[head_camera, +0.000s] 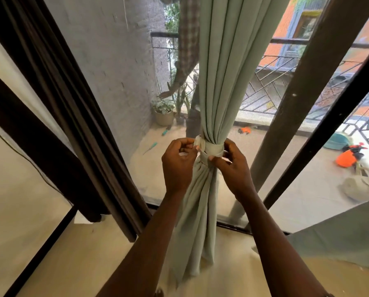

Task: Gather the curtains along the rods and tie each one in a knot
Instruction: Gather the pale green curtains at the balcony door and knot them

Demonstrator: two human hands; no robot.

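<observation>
A pale green curtain (222, 71) hangs gathered into a narrow bundle in front of the window. A band of the same cloth, the knot (211, 150), wraps round it at mid height, and the loose tail (197, 221) falls to the floor below. My left hand (178, 163) pinches the left end of the knot with curled fingers. On the other side my right hand (232, 166) grips the knot between thumb and fingers. A dark brown curtain (57, 99) hangs gathered at the left.
Dark window frame bars (303, 99) cross at the right. Another green cloth (340, 239) lies at the lower right. Beyond the mesh screen, a person in a checked sleeve (187, 46) stands on the balcony among potted plants (164, 112), tools and an orange sprayer (348, 155).
</observation>
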